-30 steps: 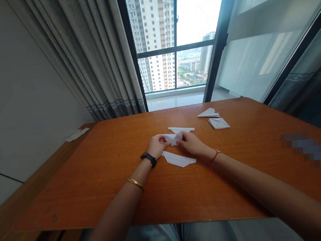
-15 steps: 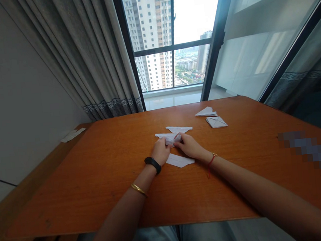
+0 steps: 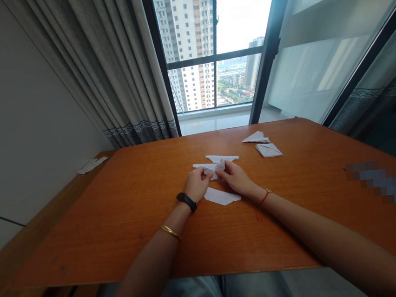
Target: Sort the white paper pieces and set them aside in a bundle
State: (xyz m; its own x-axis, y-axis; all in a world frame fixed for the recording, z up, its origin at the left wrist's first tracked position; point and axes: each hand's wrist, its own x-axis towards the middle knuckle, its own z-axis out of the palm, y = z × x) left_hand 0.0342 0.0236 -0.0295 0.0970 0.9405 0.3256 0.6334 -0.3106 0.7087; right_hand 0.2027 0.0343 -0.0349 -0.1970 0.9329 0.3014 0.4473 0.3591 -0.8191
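Between my two hands is a small piece of folded white paper [image 3: 214, 169], held just above the table. My left hand [image 3: 197, 184] pinches its left side, and my right hand [image 3: 235, 177] grips its right side with thumb and fingers. Part of the paper is hidden by the fingers. Close to my wrists lies a flat folded paper strip [image 3: 222, 196] with angled ends. Just beyond the fingers are another folded strip [image 3: 198, 165], partly covered by the held paper, and a similar strip [image 3: 222, 158] behind it.
Toward the back right of the wooden table [image 3: 130, 248] lie a pointed folded paper [image 3: 257, 136] and a squarish stack of folded paper [image 3: 268, 149]. A pale paper scrap [image 3: 92, 165] rests on the left ledge. At the right is a blurred-out patch [image 3: 387, 184].
My hands have drawn slightly apart, and the held paper now shows more spread out between them, with two raised sides. The view has shifted slightly.
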